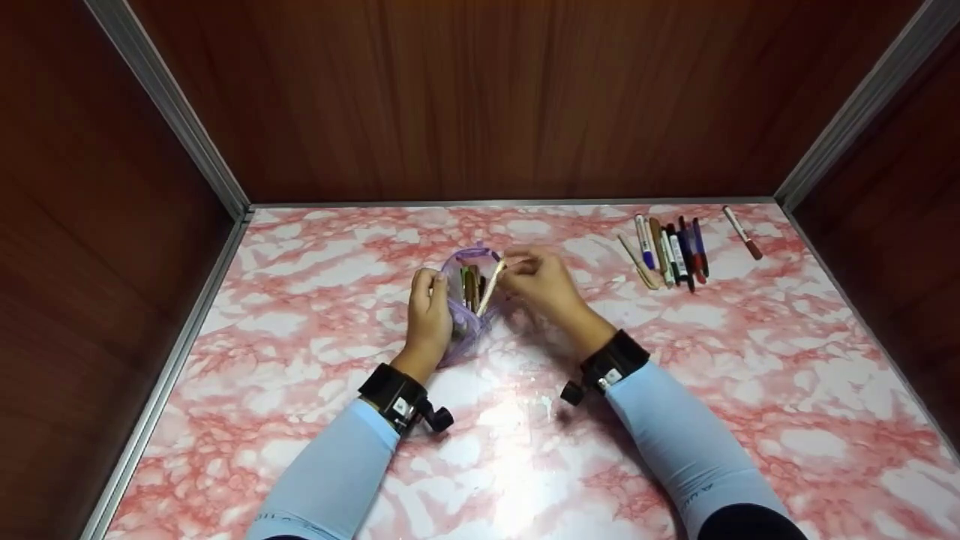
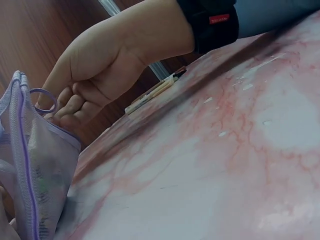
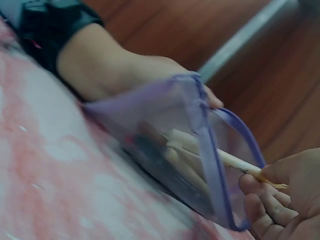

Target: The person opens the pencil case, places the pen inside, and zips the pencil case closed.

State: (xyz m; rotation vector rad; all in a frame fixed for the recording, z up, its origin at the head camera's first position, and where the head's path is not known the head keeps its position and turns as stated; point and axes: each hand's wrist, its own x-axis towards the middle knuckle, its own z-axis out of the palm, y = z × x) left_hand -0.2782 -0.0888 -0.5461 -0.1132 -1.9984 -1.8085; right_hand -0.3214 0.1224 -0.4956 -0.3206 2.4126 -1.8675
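Note:
My left hand grips the side of a purple mesh zip pouch, thumb over its rim. The pouch mouth gapes, and several pens show inside, green, brown and dark ones among them. At the mouth's right side my right hand pinches the upper end of a slim cream-coloured pen. The lower part of that pen lies within the pouch. In the left wrist view a thin purple loop stands out from the pouch beside the right fingertips.
A row of several pens and markers lies at the back right of the red-and-white marbled table. One white marker with a brown cap is apart, farther right. Brown wood panels enclose the back and sides.

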